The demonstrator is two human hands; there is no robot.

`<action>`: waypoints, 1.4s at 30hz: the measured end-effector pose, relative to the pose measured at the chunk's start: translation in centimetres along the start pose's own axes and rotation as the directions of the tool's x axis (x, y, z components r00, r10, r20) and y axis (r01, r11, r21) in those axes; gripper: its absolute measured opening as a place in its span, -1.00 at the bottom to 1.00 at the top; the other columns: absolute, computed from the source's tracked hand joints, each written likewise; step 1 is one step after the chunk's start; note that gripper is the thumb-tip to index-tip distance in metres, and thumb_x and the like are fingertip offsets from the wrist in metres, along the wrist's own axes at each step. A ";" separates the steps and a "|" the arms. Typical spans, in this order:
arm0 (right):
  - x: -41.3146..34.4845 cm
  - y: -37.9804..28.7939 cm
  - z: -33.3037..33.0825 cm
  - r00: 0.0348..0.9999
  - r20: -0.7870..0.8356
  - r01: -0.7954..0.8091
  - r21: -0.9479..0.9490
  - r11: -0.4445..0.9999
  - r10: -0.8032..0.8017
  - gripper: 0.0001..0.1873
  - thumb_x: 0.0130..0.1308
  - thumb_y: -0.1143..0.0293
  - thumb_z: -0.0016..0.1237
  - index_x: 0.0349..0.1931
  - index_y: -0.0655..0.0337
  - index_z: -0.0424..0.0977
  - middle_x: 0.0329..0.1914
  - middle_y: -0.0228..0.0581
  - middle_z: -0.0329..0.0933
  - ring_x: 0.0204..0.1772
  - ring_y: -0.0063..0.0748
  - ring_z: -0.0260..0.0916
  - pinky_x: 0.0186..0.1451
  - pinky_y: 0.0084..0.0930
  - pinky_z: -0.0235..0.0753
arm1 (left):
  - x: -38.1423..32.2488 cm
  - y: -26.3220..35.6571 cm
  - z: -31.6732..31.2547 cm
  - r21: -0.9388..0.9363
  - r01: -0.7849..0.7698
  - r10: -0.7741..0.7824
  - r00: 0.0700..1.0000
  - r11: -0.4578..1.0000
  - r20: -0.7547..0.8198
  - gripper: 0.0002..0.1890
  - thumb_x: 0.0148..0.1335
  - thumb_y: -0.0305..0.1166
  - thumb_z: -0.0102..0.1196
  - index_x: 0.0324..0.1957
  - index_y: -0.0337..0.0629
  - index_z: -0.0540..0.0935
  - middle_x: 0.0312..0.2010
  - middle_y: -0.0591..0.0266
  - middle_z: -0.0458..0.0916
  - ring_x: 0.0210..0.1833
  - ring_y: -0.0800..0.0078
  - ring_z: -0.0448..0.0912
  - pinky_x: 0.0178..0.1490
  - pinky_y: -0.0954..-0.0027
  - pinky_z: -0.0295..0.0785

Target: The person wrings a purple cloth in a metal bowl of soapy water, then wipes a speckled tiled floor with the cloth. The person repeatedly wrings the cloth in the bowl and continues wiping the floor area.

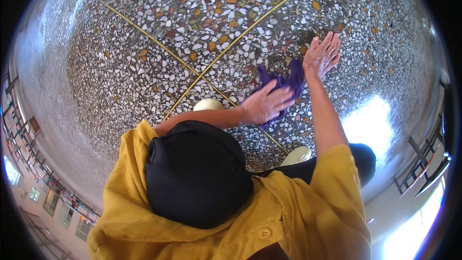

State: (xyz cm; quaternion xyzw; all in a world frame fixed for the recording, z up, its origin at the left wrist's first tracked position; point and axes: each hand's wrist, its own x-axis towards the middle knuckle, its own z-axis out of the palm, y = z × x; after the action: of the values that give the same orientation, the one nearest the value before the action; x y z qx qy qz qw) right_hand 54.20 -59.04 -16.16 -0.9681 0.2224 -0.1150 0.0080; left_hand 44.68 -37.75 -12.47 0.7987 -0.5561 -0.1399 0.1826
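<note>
A crumpled purple cloth (296, 74) lies on the speckled terrazzo floor (173, 25) in front of me, right of the middle. Over it, slightly blurred, stretches my left hand (267, 103), its extended fingers spread and pointing right. The hand covers part of the cloth, and I cannot tell how hard it presses. Farther forward and to the right, my right hand (323, 55) reaches over the floor with fingers extended and no object in it. Its wrist is beside the cloth's right edge.
Yellow divider strips (199, 75) cross on the floor. Close to the cloth are my pale shoes (297, 155) and black-clad knee (198, 173). Bright light reflects off the floor (371, 126) at right. Dark racks or furniture frames (420, 162) line the far edges.
</note>
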 end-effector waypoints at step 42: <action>0.4 -1.2 -2.3 0.994 0.078 -0.075 -0.031 0.997 0.077 -0.42 0.44 0.15 -0.26 0.38 0.20 0.08 0.53 -0.19 -0.06 0.57 -0.20 -0.18 0.47 -0.02 -0.12 | -0.6 -4.3 -4.2 0.029 0.266 -0.266 0.963 0.964 0.032 -0.38 0.35 -0.06 -0.15 0.40 0.03 0.15 0.45 0.20 0.07 0.51 0.22 -0.05 0.47 -0.18 -0.29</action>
State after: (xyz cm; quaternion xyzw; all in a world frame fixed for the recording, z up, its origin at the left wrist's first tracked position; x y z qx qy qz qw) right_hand 54.54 -58.09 -13.75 -0.9627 0.2602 -0.0733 0.0076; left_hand 49.86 -35.30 -10.59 0.8656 -0.4486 -0.1707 0.1427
